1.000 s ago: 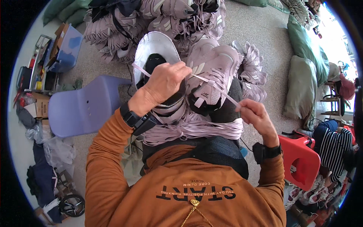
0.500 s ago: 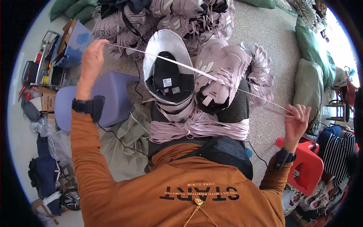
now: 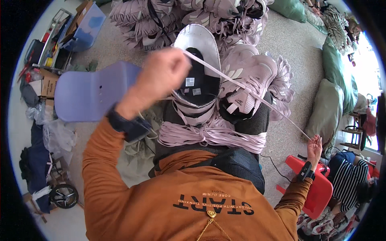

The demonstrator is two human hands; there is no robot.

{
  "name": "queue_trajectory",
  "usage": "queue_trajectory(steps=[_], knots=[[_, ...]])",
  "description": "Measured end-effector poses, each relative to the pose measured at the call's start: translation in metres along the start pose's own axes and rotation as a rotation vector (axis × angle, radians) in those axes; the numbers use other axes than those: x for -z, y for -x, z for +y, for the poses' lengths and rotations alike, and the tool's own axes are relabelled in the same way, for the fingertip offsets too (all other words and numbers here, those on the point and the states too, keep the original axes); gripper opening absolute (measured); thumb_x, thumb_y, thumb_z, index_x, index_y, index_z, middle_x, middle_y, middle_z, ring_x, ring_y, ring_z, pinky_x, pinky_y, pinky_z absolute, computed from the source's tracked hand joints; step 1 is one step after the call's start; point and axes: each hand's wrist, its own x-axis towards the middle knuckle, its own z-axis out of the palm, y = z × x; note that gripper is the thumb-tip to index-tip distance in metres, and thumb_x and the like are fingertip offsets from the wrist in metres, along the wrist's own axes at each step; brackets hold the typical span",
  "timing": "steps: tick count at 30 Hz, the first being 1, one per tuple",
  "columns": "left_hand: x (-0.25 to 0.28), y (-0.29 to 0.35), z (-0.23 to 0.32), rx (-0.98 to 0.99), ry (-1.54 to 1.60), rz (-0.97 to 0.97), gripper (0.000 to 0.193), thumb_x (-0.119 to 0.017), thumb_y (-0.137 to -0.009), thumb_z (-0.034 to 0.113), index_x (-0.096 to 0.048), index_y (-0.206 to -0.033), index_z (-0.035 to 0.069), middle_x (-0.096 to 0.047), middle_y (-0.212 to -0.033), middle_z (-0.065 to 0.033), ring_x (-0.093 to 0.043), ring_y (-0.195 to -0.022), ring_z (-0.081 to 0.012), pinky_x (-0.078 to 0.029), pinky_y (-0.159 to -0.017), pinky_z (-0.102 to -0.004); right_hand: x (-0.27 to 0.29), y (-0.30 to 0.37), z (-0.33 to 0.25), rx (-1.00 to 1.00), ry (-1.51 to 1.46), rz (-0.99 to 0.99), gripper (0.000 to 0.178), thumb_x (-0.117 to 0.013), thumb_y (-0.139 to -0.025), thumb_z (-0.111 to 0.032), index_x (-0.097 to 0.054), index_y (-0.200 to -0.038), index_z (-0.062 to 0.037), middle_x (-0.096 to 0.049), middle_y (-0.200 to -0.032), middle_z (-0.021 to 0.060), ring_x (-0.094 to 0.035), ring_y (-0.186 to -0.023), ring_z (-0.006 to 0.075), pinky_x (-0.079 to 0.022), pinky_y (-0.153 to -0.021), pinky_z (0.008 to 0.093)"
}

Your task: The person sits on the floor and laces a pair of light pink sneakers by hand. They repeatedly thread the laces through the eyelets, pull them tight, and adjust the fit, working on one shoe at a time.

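Lace (image 3: pixel 231 79), clamped by left fingers (image 3: pixel 179 63) and right fingers (image 3: pixel 316 141), overhangs shoe (image 3: pixel 263 69) (open floor (image 3: pixel 286 138) rightward).

Our left hand (image 3: pixel 163 68), blurred, reaches ahead of our chest (image 3: pixel 213 193) and a little to its left, closed in a fist. The left elbow bends out to the left of the chest, and the left forearm (image 3: pixel 102 154) slants forward and inward from it. Our right hand (image 3: pixel 314 148) is ahead of the chest and well out to its right, its fingers (image 3: pixel 317 140) bunched. The right forearm (image 3: pixel 296 195) slants forward and outward from the chest.
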Motion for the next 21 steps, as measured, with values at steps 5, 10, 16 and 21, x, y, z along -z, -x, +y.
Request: queue_trajectory(steps=[5,10,16,21], knots=[[-0.095,0.001,0.024,0.199,0.628,-0.239,0.011,-0.066,-0.095,0.007,-0.066,-0.093,-0.003,-0.067,-0.078,-0.0001,-0.058,-0.071,-0.0052,-0.048,-0.062,-0.0223,0.012,-0.015,0.007,-0.152,0.179,-0.261,0.021,-0.057,-0.103,-0.009,-0.056,-0.121,0.0013,-0.058,-0.09,0.0031,-0.053,-0.072,0.0101,-0.047,-0.062,0.0197],[-0.115,-0.01,0.022,0.352,0.776,-0.181,0.01,-0.068,-0.095,0.008,-0.067,-0.094,-0.002,-0.07,-0.082,-0.002,-0.062,-0.073,-0.0055,-0.05,-0.067,-0.0213,-0.107,0.059,0.112,-0.179,0.551,-0.334,0.022,-0.06,-0.102,-0.012,-0.058,-0.121,-0.0023,-0.066,-0.097,0.0044,-0.059,-0.073,0.0072,-0.047,-0.059,0.0198],[-0.125,-0.013,0.02,0.097,0.554,-0.071,0.009,-0.07,-0.092,0.005,-0.065,-0.091,-0.003,-0.068,-0.081,-0.0036,-0.063,-0.07,-0.0111,-0.05,-0.066,-0.0253,-0.166,0.103,0.164,-0.179,0.894,-0.559,0.017,-0.06,-0.101,-0.014,-0.064,-0.113,-0.0024,-0.071,-0.094,0.0058,-0.06,-0.067,0.0064,-0.045,-0.056,0.019],[-0.124,-0.015,0.031,-0.102,0.303,-0.001,0.007,-0.07,-0.087,0.002,-0.064,-0.088,-0.002,-0.062,-0.08,-0.0104,-0.063,-0.07,-0.024,-0.048,-0.064,-0.0337,-0.188,0.111,0.198,0.046,0.993,-0.653,0.015,-0.06,-0.1,-0.011,-0.066,-0.108,-0.0001,-0.071,-0.09,0.0056,-0.065,-0.075,0.0079,-0.05,-0.062,0.0206]])
